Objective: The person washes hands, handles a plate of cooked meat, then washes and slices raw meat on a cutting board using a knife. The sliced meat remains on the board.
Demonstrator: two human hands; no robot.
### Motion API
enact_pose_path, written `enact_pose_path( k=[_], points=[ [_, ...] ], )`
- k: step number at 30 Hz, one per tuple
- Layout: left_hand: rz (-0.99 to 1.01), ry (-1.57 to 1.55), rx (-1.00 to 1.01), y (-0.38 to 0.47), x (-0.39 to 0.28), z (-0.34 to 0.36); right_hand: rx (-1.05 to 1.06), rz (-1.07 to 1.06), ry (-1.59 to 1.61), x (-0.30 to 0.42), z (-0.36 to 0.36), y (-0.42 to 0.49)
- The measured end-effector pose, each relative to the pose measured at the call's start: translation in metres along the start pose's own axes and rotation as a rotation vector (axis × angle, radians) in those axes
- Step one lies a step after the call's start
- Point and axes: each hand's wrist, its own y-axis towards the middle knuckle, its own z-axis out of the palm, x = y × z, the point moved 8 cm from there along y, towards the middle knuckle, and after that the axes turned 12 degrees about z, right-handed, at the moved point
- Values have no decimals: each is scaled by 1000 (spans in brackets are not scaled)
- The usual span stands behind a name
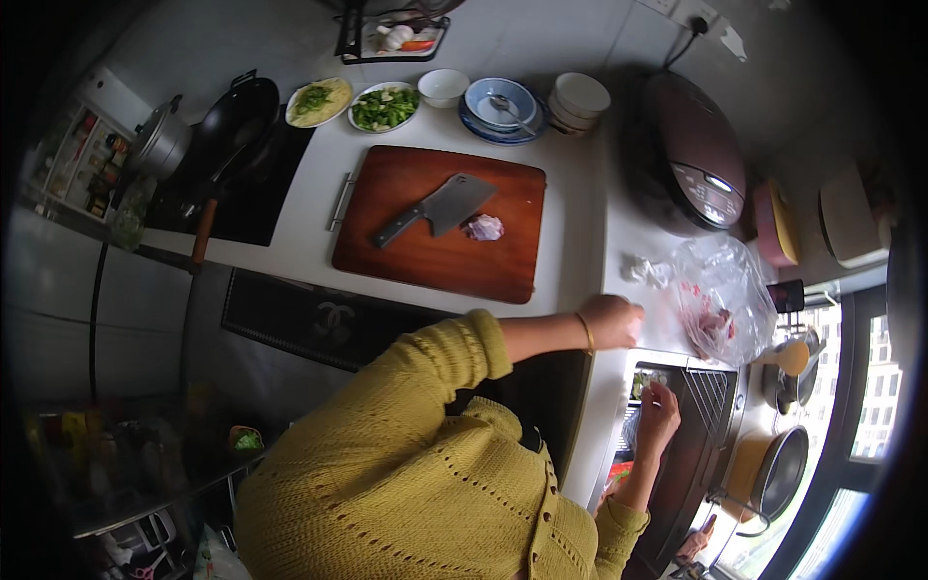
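My left hand (612, 320), with a bangle on its wrist, is over the counter corner by the sink. Its fingers look curled and blurred, and whatever they might hold is hidden. Over the sink (681, 464) is my right hand (660, 413), fingers bent down close to some green and white scraps (647, 384). Whether it grips anything does not show. A clear plastic bag (732, 312) with raw meat (716, 328) inside lies beyond my left hand. On the wooden cutting board (435, 264) rest a cleaver (458, 204) and a small piece of raw meat (484, 228).
A plate of chopped greens (384, 109), a second plate (319, 101) and bowls (500, 101) line the wall. A wok (243, 123) sits on the cooktop at left. The rice cooker (689, 145) stands right of the board, and a wire rack (707, 395) spans part of the sink.
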Motion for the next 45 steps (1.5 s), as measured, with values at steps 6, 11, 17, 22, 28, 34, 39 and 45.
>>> enact_pose_path(
  k=[6, 11, 17, 22, 28, 34, 39, 45],
  points=[
    [-428, 168, -388, -137, 125, -217, 415, -189, 187, 199, 159, 26],
    [-527, -40, -727, -242, 181, -322, 573, -475, 130, 349, 301, -7],
    [-727, -357, -756, -311, 223, -358, 672, -361, -353, 398, 402, -13],
    [-763, -430, -594, -313, 236, -338, 512, -298, -434, 360, 384, -15],
    [-624, -218, -392, -274, 221, -308, 377, 16, -3, 316, 338, -5],
    [-411, -92, -305, -223, 192, -277, 493, 300, 583, 296, 278, 1],
    [-250, 114, -198, -208, 172, -263, 283, 164, 832, 289, 215, -11],
    [61, 494, -98, -221, 139, -278, 166, 226, 486, 279, 217, -12]
  ],
)
